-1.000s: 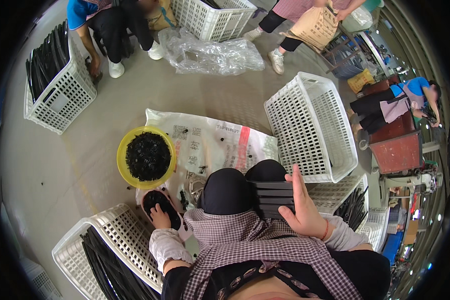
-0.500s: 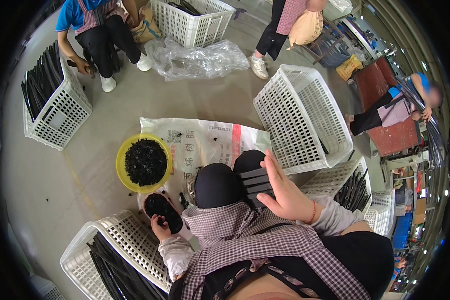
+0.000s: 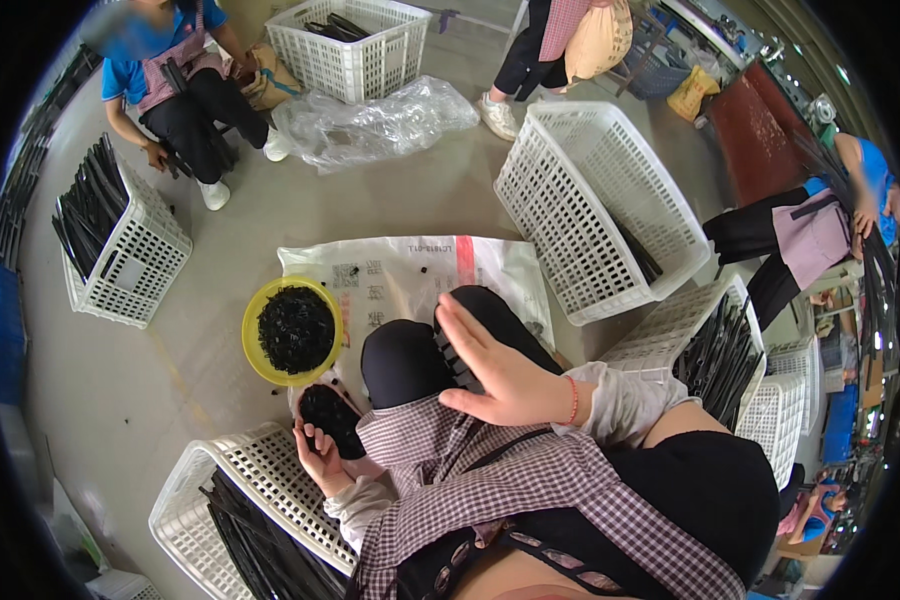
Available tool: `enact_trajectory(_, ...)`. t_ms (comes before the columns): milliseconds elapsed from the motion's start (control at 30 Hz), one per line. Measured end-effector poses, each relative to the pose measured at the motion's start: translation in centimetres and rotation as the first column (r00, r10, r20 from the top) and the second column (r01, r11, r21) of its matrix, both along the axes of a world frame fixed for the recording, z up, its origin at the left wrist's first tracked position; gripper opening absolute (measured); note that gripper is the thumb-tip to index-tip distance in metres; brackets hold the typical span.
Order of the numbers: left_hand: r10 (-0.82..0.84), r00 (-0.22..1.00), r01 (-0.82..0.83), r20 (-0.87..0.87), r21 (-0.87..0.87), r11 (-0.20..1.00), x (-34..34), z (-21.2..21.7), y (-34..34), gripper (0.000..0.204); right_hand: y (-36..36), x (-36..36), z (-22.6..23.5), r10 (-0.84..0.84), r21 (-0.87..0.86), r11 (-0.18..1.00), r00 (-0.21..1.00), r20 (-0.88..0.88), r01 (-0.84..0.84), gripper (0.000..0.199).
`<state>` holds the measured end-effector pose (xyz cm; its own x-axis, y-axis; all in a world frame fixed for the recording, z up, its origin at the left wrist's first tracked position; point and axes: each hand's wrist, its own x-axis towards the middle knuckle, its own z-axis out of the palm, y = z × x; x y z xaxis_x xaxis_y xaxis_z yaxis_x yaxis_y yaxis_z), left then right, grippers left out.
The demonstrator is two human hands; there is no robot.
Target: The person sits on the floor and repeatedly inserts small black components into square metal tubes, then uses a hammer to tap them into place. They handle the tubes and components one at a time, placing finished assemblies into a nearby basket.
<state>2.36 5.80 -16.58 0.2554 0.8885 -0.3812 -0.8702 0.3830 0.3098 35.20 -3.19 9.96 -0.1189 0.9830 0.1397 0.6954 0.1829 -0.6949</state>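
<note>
My left hand (image 3: 320,460) is at the edge of a pinkish oval container (image 3: 373,468) heaped with small black pieces (image 3: 330,420). Its fingers are curled together; whether a small piece sits between them is too small to make out. My right hand (image 3: 515,385) reaches across my lap with its fingers stretched out flat and the thumb apart. Beneath its palm, several dark strips (image 3: 458,368) lie side by side over my thighs, mostly hidden by the hand. A yellow bowl (image 3: 252,350) full of similar black pieces stands beyond my left hand.
A white printed sack (image 3: 510,270) is spread on the floor before my knees. White crates with long black strips stand at left (image 3: 160,270), near left (image 3: 185,500) and right (image 3: 660,345). Another crate (image 3: 570,240) stands ahead right. Clear plastic (image 3: 380,125) lies farther off. Several people work around.
My right hand has moved left across my lap and covers more of the strips. My left hand has drawn slightly back from the heap, fingers curled. The view has shifted a little.
</note>
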Motion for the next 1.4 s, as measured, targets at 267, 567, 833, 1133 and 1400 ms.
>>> enact_trajectory(267, -0.116, 0.970, 0.083, 0.212, 0.156, 0.984, 4.0, 8.3, 2.1, 0.022, -0.7, 6.2, -1.0, -0.160, -0.217, 0.976, 0.777, -0.609, 0.031, 0.063)
enact_trajectory(567, -0.203, 0.979, 0.205, -0.028, 0.189, 0.960, 14.7, 16.9, 4.7, 0.031, -12.5, 22.4, -32.7, -0.535, -0.733, 0.433, 0.804, 0.259, 0.525, 0.051)
enact_trajectory(833, -0.395, 0.887, 0.440, -0.241, 0.177, 0.880, 18.7, 17.4, 7.1, 0.023, -19.3, 22.2, -41.9, -0.427, -0.820, 0.191, 0.798, 0.425, 0.539, 0.051)
enact_trajectory(1133, -0.225, 0.901, 0.228, -0.372, -0.037, 0.973, 22.3, 18.5, 6.3, 0.025, -18.2, 23.1, -41.3, -0.388, -0.869, 0.260, 0.870, 0.305, 0.421, 0.057)
enact_trajectory(1400, -0.226, 0.691, 0.423, -0.686, 0.131, 0.897, 22.8, 20.6, 4.2, 0.038, -16.6, 26.0, -52.5, -0.972, -0.967, 0.046, 0.235, 0.015, 0.251, 0.026)
